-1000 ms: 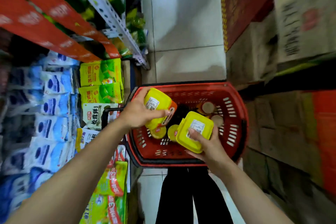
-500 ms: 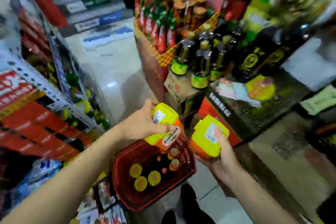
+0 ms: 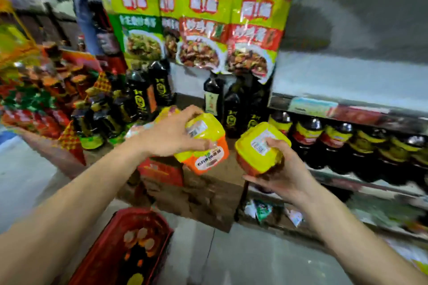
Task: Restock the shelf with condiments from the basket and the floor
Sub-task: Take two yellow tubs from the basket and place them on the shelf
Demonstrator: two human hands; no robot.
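Observation:
My left hand (image 3: 171,133) grips a yellow-lidded orange condiment tub (image 3: 203,146) from above, tilted, at mid frame. My right hand (image 3: 284,173) holds a second yellow-lidded tub (image 3: 259,148) from below, just to the right of the first. Both tubs hang in the air in front of the shelves. The red basket (image 3: 102,252) stands on the floor at lower left, with several jars inside it. To the right, the metal shelf (image 3: 347,109) has a bare upper level and a row of dark bottles (image 3: 335,143) below.
Cardboard boxes (image 3: 203,194) sit on the floor under my hands, with dark sauce bottles (image 3: 141,97) standing behind them. Green and red seasoning packets (image 3: 201,30) hang above. A display of red and orange jars (image 3: 46,90) fills the left. Grey floor tiles (image 3: 243,257) lie between the basket and the shelf.
Both hands lifted the tubs out of the basket. My view swung up and to the right, from the basket to the shelf with the dark bottles.

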